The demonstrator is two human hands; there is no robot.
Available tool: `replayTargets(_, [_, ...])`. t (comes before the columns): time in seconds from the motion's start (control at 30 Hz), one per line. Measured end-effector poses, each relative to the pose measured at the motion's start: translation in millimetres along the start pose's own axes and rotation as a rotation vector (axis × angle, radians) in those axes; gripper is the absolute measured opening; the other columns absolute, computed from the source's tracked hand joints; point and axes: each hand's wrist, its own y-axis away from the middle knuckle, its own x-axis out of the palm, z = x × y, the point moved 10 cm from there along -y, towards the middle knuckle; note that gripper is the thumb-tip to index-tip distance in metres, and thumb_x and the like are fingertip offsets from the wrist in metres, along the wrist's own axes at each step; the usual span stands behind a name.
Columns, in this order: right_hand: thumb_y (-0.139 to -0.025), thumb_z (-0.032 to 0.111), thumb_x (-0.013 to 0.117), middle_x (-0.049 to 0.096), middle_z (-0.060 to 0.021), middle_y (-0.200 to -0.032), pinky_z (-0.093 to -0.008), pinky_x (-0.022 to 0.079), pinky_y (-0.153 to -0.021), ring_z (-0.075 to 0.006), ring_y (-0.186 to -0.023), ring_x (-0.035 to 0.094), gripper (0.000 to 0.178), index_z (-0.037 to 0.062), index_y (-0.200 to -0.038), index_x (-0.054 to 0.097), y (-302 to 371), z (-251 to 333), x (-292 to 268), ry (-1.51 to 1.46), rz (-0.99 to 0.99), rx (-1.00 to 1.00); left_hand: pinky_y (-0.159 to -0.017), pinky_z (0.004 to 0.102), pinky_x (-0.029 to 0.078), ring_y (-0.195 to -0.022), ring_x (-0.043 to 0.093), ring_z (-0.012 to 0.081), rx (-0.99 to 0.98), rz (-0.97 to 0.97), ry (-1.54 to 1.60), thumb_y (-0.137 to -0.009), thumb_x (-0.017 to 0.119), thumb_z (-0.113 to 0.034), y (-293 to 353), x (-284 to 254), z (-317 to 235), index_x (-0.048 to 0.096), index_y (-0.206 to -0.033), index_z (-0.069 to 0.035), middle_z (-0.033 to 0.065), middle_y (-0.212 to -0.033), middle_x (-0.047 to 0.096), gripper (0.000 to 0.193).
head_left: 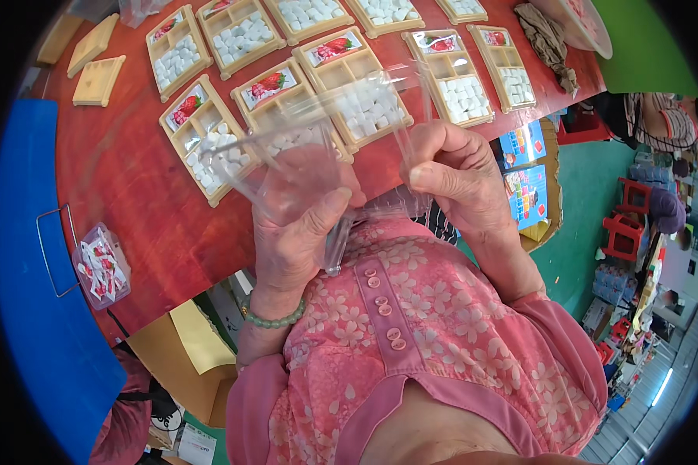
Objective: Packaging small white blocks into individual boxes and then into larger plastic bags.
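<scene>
A thin, clear plastic cover with folded edges (310, 124) is stretched between my two hands, above the near trays. My left hand (302, 213), with a green bead bracelet at the wrist, grips its left side between thumb and fingers. On the other side, my right hand (461, 174) pinches an edge between thumb and curled fingers. Through the plastic I see beige compartment trays, among them a middle tray (349, 75) holding small white pieces and a strawberry picture card (336, 49). Another tray (165, 124) stands just left of the plastic.
More filled trays line the red table (147, 225). Empty beige trays (99, 81) lie at the far left. A clear tub (101, 267) of small strawberry packets sits at the left edge. Crumpled brown cloth (545, 46) lies far right. Blue printed boxes (526, 194) fill a carton to the right.
</scene>
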Motion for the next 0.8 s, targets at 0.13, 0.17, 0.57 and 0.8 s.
replayTargets(0.13, [-0.082, 0.007, 0.066, 0.052, -0.0026, -0.068, -0.0243, 0.039, -0.057, -0.0111, -0.059, 0.047, 0.014, 0.0037, -0.074, 0.054, -2, -5, -4, -0.062, 0.028, 0.025, -0.076, 0.033, 0.048, -0.083, 0.059, 0.0197, 0.065, -0.02, -0.024, -0.082, 0.063, 0.0, 6, -2, -9, 0.05, -0.114, -0.004, 0.0097, -0.089, 0.06, 0.035])
replayTargets(0.17, [-0.083, 0.006, 0.065, 0.052, -0.0027, -0.067, -0.0246, 0.04, -0.057, -0.0113, -0.058, 0.047, 0.014, 0.0035, -0.074, 0.054, -3, -7, -6, -0.064, 0.007, 0.048, -0.076, 0.033, 0.048, -0.083, 0.059, 0.0197, 0.065, -0.018, -0.023, -0.082, 0.063, 0.0, 6, -4, -9, 0.05, -0.114, -0.004, 0.0097, -0.089, 0.06, 0.035])
replayTargets(0.57, [-0.082, -0.002, 0.067, 0.062, -0.0014, -0.072, -0.015, 0.037, -0.048, -0.0035, -0.058, 0.053, 0.028, 0.0018, -0.109, 0.059, -54, 18, -38, 0.311, -0.276, -0.183, -0.08, 0.0383, 0.044, -0.078, 0.054, 0.0187, 0.114, -0.151, 0.102, -0.083, 0.066, -0.006, 30, -51, -33, 0.049, -0.115, -0.003, 0.0081, -0.084, 0.055, 0.037])
replayTargets(0.8, [-0.083, 0.002, 0.068, 0.064, -0.0024, -0.082, -0.0165, 0.044, -0.057, -0.0044, -0.068, 0.057, 0.028, 0.0003, -0.109, 0.058, -68, 4, -39, 0.497, -0.316, -0.157, -0.079, 0.0381, 0.044, -0.079, 0.053, 0.0184, 0.103, -0.154, 0.156, -0.083, 0.065, -0.006, 33, -56, -34, 0.049, -0.115, -0.004, 0.0068, -0.086, 0.054, 0.035])
